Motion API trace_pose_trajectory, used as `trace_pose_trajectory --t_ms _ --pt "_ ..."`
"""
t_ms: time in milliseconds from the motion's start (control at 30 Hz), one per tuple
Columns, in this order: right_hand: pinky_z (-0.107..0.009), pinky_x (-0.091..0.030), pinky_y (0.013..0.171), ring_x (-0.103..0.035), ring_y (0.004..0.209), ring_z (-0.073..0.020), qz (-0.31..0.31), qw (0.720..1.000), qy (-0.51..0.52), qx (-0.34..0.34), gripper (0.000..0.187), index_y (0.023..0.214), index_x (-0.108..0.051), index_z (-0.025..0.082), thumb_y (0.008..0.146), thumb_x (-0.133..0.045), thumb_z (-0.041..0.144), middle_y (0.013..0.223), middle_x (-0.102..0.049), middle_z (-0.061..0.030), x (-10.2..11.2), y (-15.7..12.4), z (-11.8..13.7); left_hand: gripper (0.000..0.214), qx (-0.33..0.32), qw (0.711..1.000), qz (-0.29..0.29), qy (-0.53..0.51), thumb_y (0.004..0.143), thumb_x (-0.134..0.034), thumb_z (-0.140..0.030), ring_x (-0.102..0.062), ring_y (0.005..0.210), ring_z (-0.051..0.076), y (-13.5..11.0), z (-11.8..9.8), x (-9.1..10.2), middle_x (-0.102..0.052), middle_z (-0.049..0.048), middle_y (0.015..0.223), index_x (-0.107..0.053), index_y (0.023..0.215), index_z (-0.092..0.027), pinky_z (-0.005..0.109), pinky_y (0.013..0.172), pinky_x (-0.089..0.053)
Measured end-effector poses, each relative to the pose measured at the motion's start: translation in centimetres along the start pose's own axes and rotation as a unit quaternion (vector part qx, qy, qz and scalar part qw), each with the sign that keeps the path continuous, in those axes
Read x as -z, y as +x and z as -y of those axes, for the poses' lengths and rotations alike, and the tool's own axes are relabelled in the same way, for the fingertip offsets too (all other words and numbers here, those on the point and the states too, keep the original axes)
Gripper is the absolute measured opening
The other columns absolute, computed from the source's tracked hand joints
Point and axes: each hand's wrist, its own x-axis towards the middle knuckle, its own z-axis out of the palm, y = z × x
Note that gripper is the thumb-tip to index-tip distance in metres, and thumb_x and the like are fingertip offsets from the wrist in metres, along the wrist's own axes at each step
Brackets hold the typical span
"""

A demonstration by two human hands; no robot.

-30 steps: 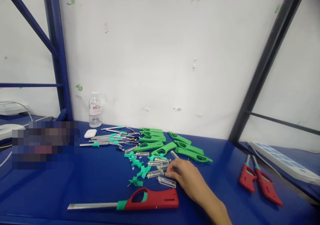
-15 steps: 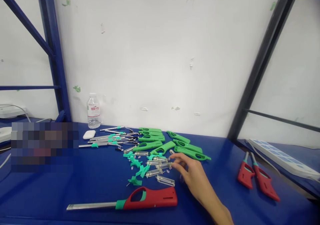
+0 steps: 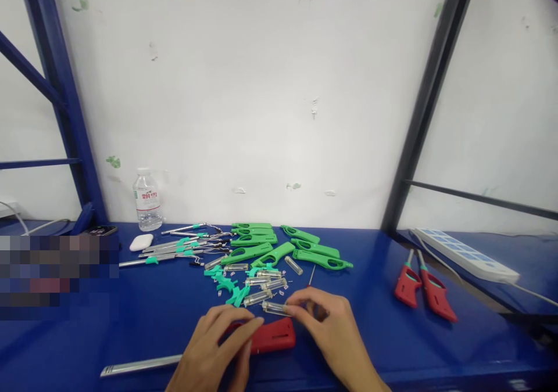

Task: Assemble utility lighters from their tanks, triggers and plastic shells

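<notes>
A red gas lighter [image 3: 274, 336] with a long metal nozzle lies across the near part of the table. My left hand [image 3: 218, 345] curves over its middle, fingers closed around the handle and covering the trigger area. My right hand [image 3: 333, 328] is to the right of it, fingers curled, thumb and forefinger pinching the right end of a clear fuel tank [image 3: 274, 307]. A thin metal screwdriver shaft [image 3: 311, 276] juts out behind my right hand; its handle is hidden there. More clear tanks [image 3: 257, 297] and teal plastic triggers [image 3: 238, 294] lie just beyond.
Green handle shells [image 3: 320, 248] and metal nozzles with wires [image 3: 174, 245] lie farther back. A water bottle [image 3: 147, 200] and white case [image 3: 142, 242] stand left. Two red lighters [image 3: 438, 296] and a power strip [image 3: 466, 255] are right. A wall closes the back.
My left hand has come into view and onto the red lighter. My right hand has drawn nearer, from the tank pile to the nearest tank. The view has shifted, and the screwdriver shaft now shows.
</notes>
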Motion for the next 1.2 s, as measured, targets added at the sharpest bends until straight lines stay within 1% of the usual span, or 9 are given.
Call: trace_pose_trajectory --t_ms 100,200,300,400,500,633,733,967,1200 --pt "-0.025 -0.047 0.057 -0.059 0.056 -0.0163 -0.005 1.000 -0.006 -0.001 0.030 0.082 -0.083 0.025 0.093 -0.074 0.052 0.074 -0.078 0.0010 0.3 -0.6 -0.1 0.038 -0.037 0.997 0.019 0.060 0.099 -0.061 -0.017 -0.071 0.113 0.025 -0.4 0.4 -1.0 -0.075 0.0052 0.123 -0.065 0.134 -0.031 0.039 0.094 -0.060" --pt "-0.025 -0.047 0.061 -0.061 0.060 -0.0167 0.004 1.000 -0.020 0.004 0.025 0.082 -0.082 0.025 0.094 -0.075 0.046 0.075 -0.077 0.0012 0.6 -0.8 -0.1 0.033 -0.057 0.994 0.055 0.078 0.102 -0.060 -0.021 -0.072 0.109 0.024 -1.0 0.7 -1.7 -0.077 0.0037 0.123 -0.067 0.132 -0.033 0.040 0.092 -0.060" --pt "-0.026 -0.047 0.067 -0.062 0.064 -0.0176 0.023 0.999 -0.037 0.013 0.022 0.082 -0.082 0.025 0.096 -0.074 0.040 0.076 -0.076 0.0009 0.6 -0.8 -0.1 0.028 -0.049 0.995 0.067 0.059 0.104 -0.059 -0.022 -0.072 0.104 0.022 -0.9 0.7 -1.9 -0.077 0.0027 0.117 -0.068 0.129 -0.031 0.037 0.090 -0.059" --pt "-0.027 -0.046 0.070 -0.063 0.069 -0.0189 0.039 0.997 -0.056 0.018 0.018 0.083 -0.081 0.025 0.097 -0.074 0.034 0.078 -0.076 0.0006 0.6 -0.9 0.0 0.026 -0.041 0.997 0.057 0.041 0.103 -0.060 -0.020 -0.071 0.101 0.022 -0.6 0.4 -2.1 -0.077 0.0027 0.113 -0.069 0.126 -0.029 0.037 0.086 -0.059" --pt "-0.028 -0.045 0.075 -0.065 0.077 -0.0204 0.057 0.995 -0.075 0.024 0.016 0.082 -0.079 0.026 0.097 -0.075 0.029 0.079 -0.076 0.0010 0.6 -1.0 0.2 0.028 -0.038 0.998 0.046 0.030 0.101 -0.060 -0.015 -0.071 0.098 0.023 -0.3 0.1 -2.2 -0.076 0.0031 0.111 -0.069 0.123 -0.028 0.039 0.083 -0.057" --pt "-0.030 -0.045 0.086 -0.067 0.081 -0.0199 0.079 0.992 -0.094 0.033 0.014 0.083 -0.077 0.026 0.097 -0.076 0.026 0.082 -0.075 0.0022 0.7 -1.1 0.5 0.031 -0.024 0.997 0.064 0.020 0.098 -0.060 -0.010 -0.070 0.097 0.024 -0.2 -0.2 -2.1 -0.075 0.0028 0.110 -0.069 0.123 -0.028 0.041 0.082 -0.055" --pt "-0.030 -0.044 0.090 -0.066 0.081 -0.0188 0.090 0.990 -0.103 0.043 0.013 0.085 -0.076 0.026 0.098 -0.076 0.025 0.083 -0.074 0.0033 0.7 -1.1 0.6 0.035 -0.012 0.997 0.071 0.015 0.098 -0.059 -0.009 -0.069 0.097 0.024 -0.2 -0.5 -2.1 -0.074 0.0032 0.109 -0.068 0.126 -0.027 0.041 0.082 -0.054" --pt "-0.030 -0.043 0.079 -0.063 0.080 -0.0196 0.089 0.986 -0.127 0.065 0.016 0.084 -0.070 0.024 0.100 -0.073 0.023 0.083 -0.071 0.0023 0.5 -1.4 0.4 0.035 0.017 0.996 0.090 0.000 0.100 -0.059 -0.010 -0.067 0.101 0.024 -0.2 -0.7 -2.1 -0.073 0.0024 0.113 -0.066 0.129 -0.029 0.042 0.086 -0.051" --pt "-0.027 -0.044 0.074 -0.063 0.078 -0.0174 0.085 0.985 -0.130 0.076 0.014 0.088 -0.068 0.025 0.101 -0.072 0.024 0.082 -0.067 0.0043 0.6 -1.4 0.2 0.035 0.026 0.996 0.089 0.000 0.100 -0.058 -0.010 -0.067 0.100 0.024 -0.2 -0.7 -2.1 -0.072 0.0017 0.113 -0.066 0.129 -0.029 0.041 0.087 -0.050"
